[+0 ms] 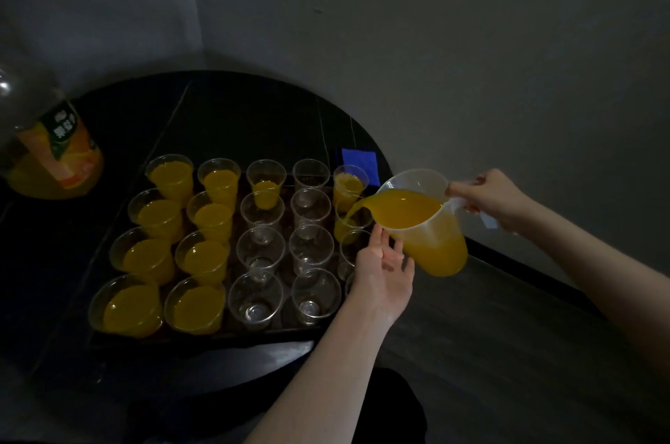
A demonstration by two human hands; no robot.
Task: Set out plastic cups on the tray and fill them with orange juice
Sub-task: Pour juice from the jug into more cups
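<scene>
A dark tray on the black table holds several clear plastic cups in rows. The two left columns are full of orange juice. Several cups in the middle columns stand empty. My right hand grips the handle of a translucent jug, tilted left. Juice streams from its spout into a cup in the right column. My left hand is under the jug's front, fingers straight and touching its side, and it hides cups at the tray's right edge.
A large orange juice bottle stands at the table's left, beyond the tray. A blue square lies on the table behind the right column. Grey walls close off the back, and the table's round edge curves past the jug.
</scene>
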